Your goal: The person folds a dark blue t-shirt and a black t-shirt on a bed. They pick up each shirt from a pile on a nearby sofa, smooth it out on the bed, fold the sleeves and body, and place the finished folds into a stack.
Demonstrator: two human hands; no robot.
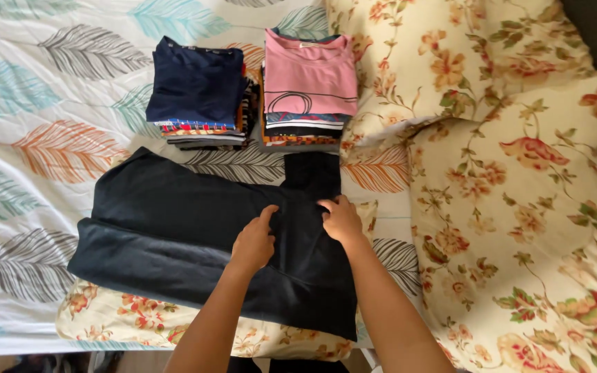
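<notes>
Both palms down, left hand (252, 243) and right hand (340, 220) flat, gripping nothing, on soft dark garment (195, 235), probably trousers, over floral pillow (133, 321).

Sunlit bed (29, 138), feather-print sheet; perhaps floor (8, 362) below.

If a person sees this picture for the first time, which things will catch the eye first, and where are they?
First, the dark garment spread across the middle of the bed, with the left hand and right hand pressing on it side by side. Behind it stand two stacks of folded clothes, one topped by a navy shirt, the other by a pink shirt. On the right lie large floral pillows.
</notes>
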